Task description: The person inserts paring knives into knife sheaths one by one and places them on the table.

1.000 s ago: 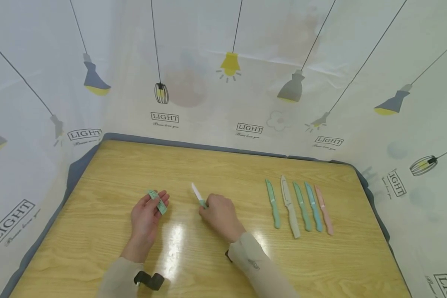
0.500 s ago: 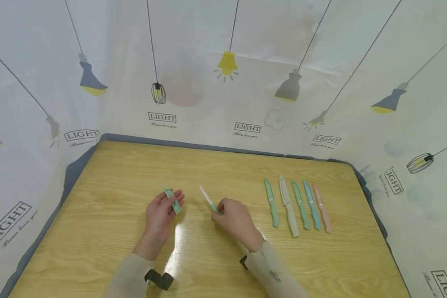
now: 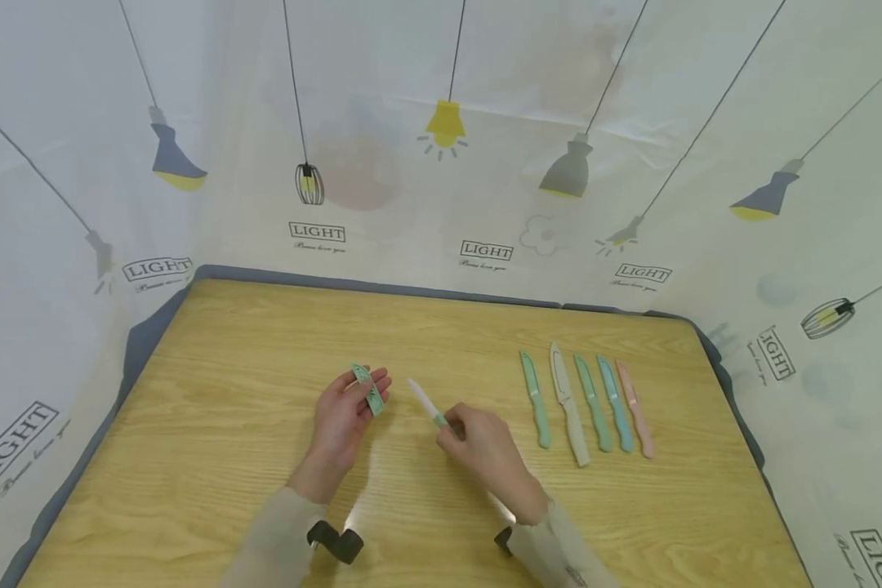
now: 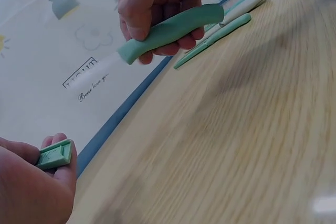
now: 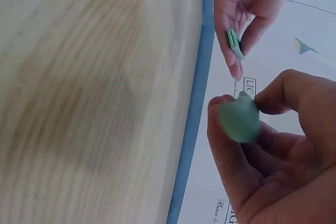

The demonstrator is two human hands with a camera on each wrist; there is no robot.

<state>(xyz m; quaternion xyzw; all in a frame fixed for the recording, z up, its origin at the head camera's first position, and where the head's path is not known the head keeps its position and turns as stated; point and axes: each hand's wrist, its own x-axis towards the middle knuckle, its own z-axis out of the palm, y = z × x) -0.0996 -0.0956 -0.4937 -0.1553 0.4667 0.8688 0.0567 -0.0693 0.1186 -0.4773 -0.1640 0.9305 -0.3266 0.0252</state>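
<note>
My left hand (image 3: 338, 420) is palm up over the middle of the table, its thumb pinning a green knife sheath (image 3: 368, 390) against the fingers. The sheath's end opening faces the left wrist camera. To its right, my right hand (image 3: 488, 449) grips a small knife (image 4: 176, 30) by the green handle. Its white blade (image 3: 424, 400) is bare and points away and to the left, with the tip near the sheath but apart from it. In the right wrist view the handle's butt end (image 5: 240, 121) is blurred, and it hides the blade.
On the right of the wooden table (image 3: 213, 408) lies a row of knives: a green one (image 3: 535, 400), a longer cream one (image 3: 569, 404), another green one (image 3: 592, 403), a blue one (image 3: 615, 403) and a pink one (image 3: 635, 408). A lamp-printed curtain (image 3: 397, 204) surrounds the table.
Both hands have moved right, the right one also slightly nearer the body. The left moved further with the sheath, so the gap between sheath and blade tip has narrowed. The row of knives stayed put.
</note>
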